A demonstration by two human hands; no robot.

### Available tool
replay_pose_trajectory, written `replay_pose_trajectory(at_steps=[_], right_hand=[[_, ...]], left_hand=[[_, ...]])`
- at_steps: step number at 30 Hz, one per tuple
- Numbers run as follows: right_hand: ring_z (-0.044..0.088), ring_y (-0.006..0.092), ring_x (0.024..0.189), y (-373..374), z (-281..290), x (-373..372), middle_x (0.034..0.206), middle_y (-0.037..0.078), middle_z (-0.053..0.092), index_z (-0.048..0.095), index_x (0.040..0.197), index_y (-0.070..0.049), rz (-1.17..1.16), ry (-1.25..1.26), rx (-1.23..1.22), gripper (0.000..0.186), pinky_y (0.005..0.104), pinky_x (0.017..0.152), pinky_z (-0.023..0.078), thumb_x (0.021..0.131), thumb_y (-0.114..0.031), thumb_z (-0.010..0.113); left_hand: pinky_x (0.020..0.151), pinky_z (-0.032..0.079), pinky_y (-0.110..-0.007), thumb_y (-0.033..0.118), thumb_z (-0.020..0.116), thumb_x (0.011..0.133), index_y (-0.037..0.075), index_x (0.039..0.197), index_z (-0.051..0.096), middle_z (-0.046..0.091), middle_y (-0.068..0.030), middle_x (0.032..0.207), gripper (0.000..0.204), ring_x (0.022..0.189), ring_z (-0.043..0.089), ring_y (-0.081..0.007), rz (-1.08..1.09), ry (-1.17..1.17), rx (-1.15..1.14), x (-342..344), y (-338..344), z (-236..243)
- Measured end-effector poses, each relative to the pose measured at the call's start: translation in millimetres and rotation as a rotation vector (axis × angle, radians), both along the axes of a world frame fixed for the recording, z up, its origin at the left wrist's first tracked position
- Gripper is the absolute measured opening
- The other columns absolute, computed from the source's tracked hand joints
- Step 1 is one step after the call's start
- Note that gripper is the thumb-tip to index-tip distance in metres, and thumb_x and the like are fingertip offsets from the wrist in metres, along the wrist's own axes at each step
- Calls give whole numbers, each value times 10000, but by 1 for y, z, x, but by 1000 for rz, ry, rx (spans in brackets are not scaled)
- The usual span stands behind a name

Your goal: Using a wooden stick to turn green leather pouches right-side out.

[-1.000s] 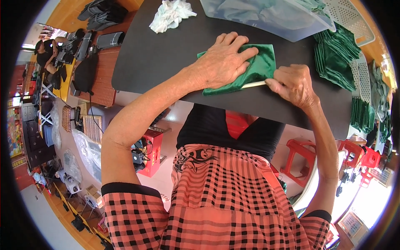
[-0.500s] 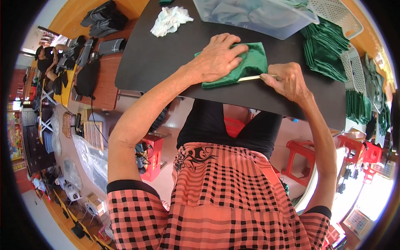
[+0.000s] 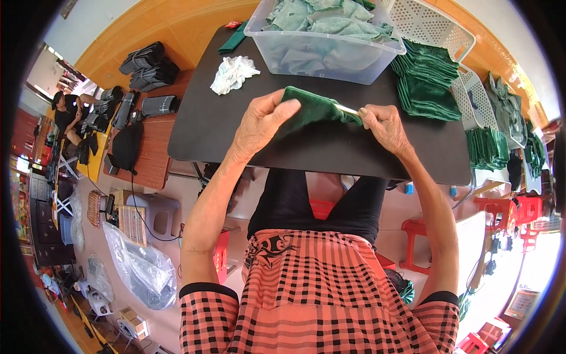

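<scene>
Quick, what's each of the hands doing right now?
Left hand: closed, gripping the green cloth.
Right hand: closed, pinching the cloth's other end with a thin stick.

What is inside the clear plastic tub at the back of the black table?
The clear plastic tub holds a heap of crumpled pale green cloths that rises to its rim. The cloths cover the tub's bottom, so anything beneath them cannot be seen.

Black counter [image 3: 236, 138] carries clear plastic bin [image 3: 321, 56] of green cloths at far edge, crumpled white rag [image 3: 232, 74] left of bin, stack of folded green cloths [image 3: 427, 88] right.
</scene>
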State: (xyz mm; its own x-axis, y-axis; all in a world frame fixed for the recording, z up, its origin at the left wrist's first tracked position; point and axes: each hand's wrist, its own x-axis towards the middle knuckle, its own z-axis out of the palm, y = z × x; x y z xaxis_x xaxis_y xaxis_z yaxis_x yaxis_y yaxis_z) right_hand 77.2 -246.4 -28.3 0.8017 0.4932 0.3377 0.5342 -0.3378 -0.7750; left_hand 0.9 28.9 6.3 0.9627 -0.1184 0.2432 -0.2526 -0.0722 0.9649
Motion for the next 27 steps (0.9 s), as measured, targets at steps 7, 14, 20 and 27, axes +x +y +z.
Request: replay_pose_trajectory(at_steps=[7,14,20,27], right_hand=[[329,68,531,5,-3,0,512,14,364,537,622,25,-100,61,35,443,292,466,294,840,-310,729],[323,64,538,9,-1,0,520,2,350,529,617,21,-127,44,-18,462,287,469,296,860,-326,712],[346,56,546,4,-4,5,538,-18,390,503,617,-2,-166,75,177,455,275,475,303,907,-317,658],[331,54,552,3,-7,3,564,-42,380,465,612,-28,-162,103,147,482,257,480,285,920,-357,638]], left_hand=[[579,371,-247,344,526,984,2,922,636,488,51,657,364,636,409,-50,81,-79,81,4,-19,-6],[597,415,-230,347,487,1001,1,908,649,556,52,704,394,654,483,-55,40,-24,100,14,-13,-1],[843,417,-322,696,153,936,-43,1042,631,637,-59,945,886,827,557,-144,-209,173,-356,23,7,-2],[907,401,-380,873,104,793,-78,1161,580,646,-133,1016,1126,932,572,-233,-413,46,-577,23,11,-5]])
